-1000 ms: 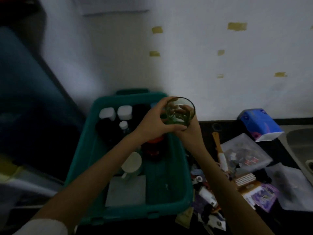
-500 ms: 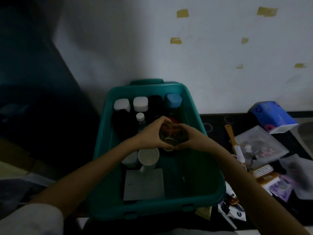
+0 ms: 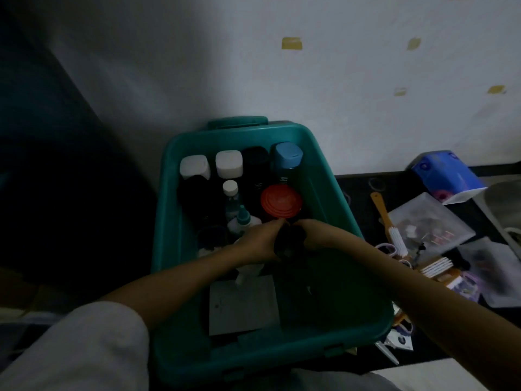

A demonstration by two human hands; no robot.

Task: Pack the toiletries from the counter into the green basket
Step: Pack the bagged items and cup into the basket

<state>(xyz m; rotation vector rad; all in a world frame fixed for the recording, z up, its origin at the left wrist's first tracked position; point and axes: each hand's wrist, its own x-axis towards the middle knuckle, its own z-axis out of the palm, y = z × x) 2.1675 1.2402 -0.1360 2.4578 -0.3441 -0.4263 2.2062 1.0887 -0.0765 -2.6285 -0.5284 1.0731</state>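
The green basket point(image 3: 327, 176) stands against the wall. Inside it, both hands wrap a dark glass cup point(image 3: 289, 244): my left hand point(image 3: 255, 244) on its left side, my right hand point(image 3: 315, 235) on its right. The cup sits low in the middle of the basket, just in front of a red-lidded jar point(image 3: 280, 203). Along the back stand two white-capped bottles point(image 3: 228, 163), a black bottle point(image 3: 255, 162) and a blue-capped bottle point(image 3: 287, 156). A grey flat pack point(image 3: 242, 306) lies at the front.
On the dark counter to the right lie a wooden-handled brush point(image 3: 386, 221), a clear plastic box point(image 3: 431, 224), a blue tissue pack point(image 3: 445, 173), combs and small packets point(image 3: 439, 270). A sink edge point(image 3: 504, 210) shows at far right. The wall is close behind the basket.
Both hands have carried the glass cup from above the basket's right rim down into its middle, by the red-lidded jar. The view has shifted so the basket sits more centred.
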